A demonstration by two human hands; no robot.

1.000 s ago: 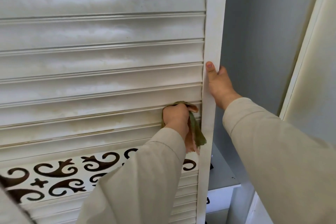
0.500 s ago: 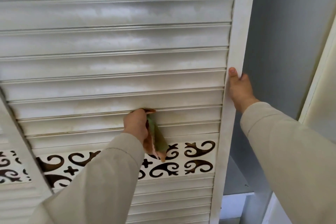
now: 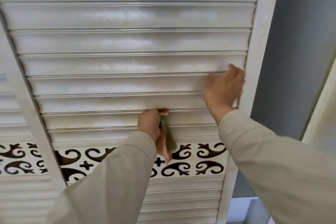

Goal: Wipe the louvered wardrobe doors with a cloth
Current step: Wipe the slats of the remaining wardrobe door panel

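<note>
White louvered wardrobe door fills the frame; at lower centre, left hand grips a green-and-orange cloth against a slat. Right hand, blurred, fingers spread. Unsteadied, the door may swing under wiping pressure

L grip fisted, R grip splayed.

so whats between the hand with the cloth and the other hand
Only bare louvre slats of the door lie between the left hand, gripping the cloth, and the right hand, in the head view.
</note>
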